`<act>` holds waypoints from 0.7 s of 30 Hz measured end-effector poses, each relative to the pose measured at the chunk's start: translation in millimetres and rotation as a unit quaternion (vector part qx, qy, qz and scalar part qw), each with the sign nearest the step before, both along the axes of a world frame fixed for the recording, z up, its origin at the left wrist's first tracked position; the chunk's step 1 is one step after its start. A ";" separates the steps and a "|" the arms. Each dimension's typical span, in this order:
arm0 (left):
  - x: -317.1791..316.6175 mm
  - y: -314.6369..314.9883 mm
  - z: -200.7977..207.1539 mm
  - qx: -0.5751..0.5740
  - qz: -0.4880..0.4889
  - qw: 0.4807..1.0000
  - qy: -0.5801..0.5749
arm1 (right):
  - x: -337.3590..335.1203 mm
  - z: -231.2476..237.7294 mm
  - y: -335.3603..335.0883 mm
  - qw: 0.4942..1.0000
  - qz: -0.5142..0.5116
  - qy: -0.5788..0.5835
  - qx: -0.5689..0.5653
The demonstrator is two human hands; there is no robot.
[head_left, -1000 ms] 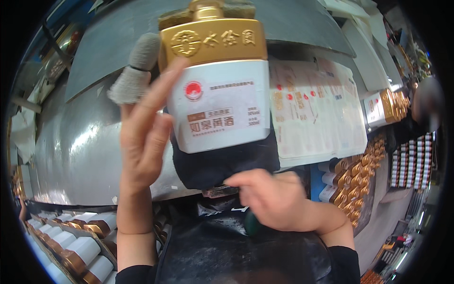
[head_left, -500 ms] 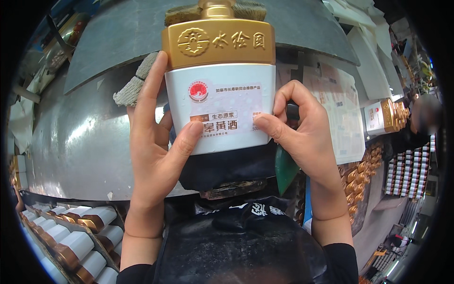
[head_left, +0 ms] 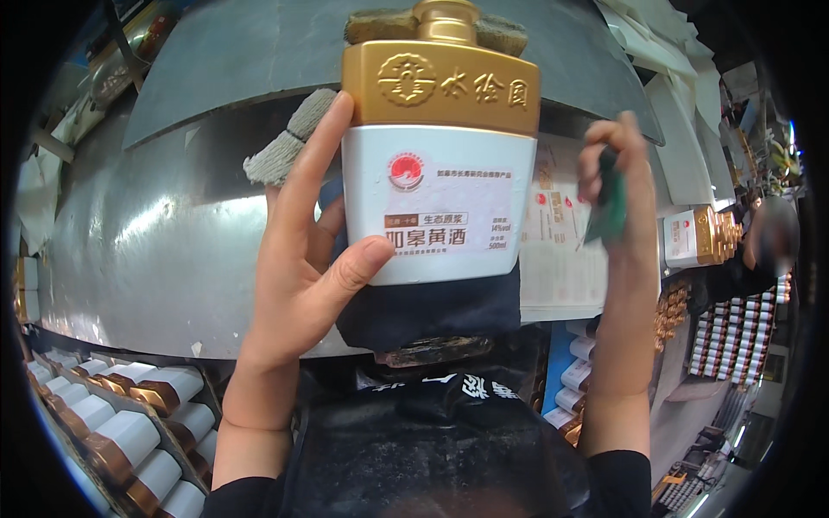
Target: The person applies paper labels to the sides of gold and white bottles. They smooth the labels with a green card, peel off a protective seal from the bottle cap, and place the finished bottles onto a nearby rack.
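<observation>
A flask-shaped bottle (head_left: 436, 203) with a white body and a gold shoulder and neck lies face up in front of me. Its front bears a pale label with a red emblem. My left hand (head_left: 298, 276) grips the bottle's left side, thumb across the lower label corner. Beside that index finger is a grey ribbed knitted piece (head_left: 289, 147) with a dark band. Off to the bottle's right, my right hand (head_left: 623, 155) is closed round a flat green scraper (head_left: 610, 207), both blurred by motion. Label sheets (head_left: 561, 268) lie under and beside the scraper.
Dark cloth (head_left: 432, 311) is under the bottle's base, and a worn brown block (head_left: 380, 26) is behind its neck. A metal table (head_left: 164, 259) surrounds them. Crated bottles (head_left: 129, 432) stand lower left; finished bottles (head_left: 691, 235) and a person (head_left: 751, 259) are at right.
My right hand has let go of the bottle's right edge and moved up and right with the green scraper. Bottle and left hand have shifted right in the view.
</observation>
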State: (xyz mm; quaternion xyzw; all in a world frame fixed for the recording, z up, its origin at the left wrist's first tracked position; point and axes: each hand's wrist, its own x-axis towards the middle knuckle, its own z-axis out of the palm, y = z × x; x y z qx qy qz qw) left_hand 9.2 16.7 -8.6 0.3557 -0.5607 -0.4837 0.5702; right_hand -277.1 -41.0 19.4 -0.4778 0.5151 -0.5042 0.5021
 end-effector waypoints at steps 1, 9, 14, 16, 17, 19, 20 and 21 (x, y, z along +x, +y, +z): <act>2.2 -1.7 -4.4 -0.009 -0.018 1.000 0.015 | -13.0 2.5 -7.9 0.998 -0.055 -0.021 0.005; -3.1 3.5 -6.0 0.035 -0.020 0.997 0.064 | 77.2 57.8 51.3 0.800 0.206 0.462 -0.323; 8.1 4.9 -9.6 0.011 -0.036 0.998 0.044 | 110.4 67.3 3.6 0.726 0.146 0.470 -0.481; 14.7 3.7 -16.4 0.002 -0.082 0.990 0.115 | 100.5 53.1 26.0 0.685 0.199 0.477 -0.513; 15.0 5.2 -16.7 -0.007 -0.053 0.992 0.114 | 92.1 40.8 39.8 0.669 0.233 0.477 -0.520; 17.2 5.5 -22.5 -0.017 -0.020 0.996 0.090 | 96.5 33.4 68.0 0.693 0.283 0.439 -0.498; 17.0 5.1 -24.5 -0.017 -0.005 0.997 0.075 | 100.1 40.6 67.2 0.686 0.269 0.471 -0.486; 19.2 6.9 -23.2 -0.016 -0.003 0.997 0.070 | 104.9 49.0 66.9 0.677 0.256 0.503 -0.473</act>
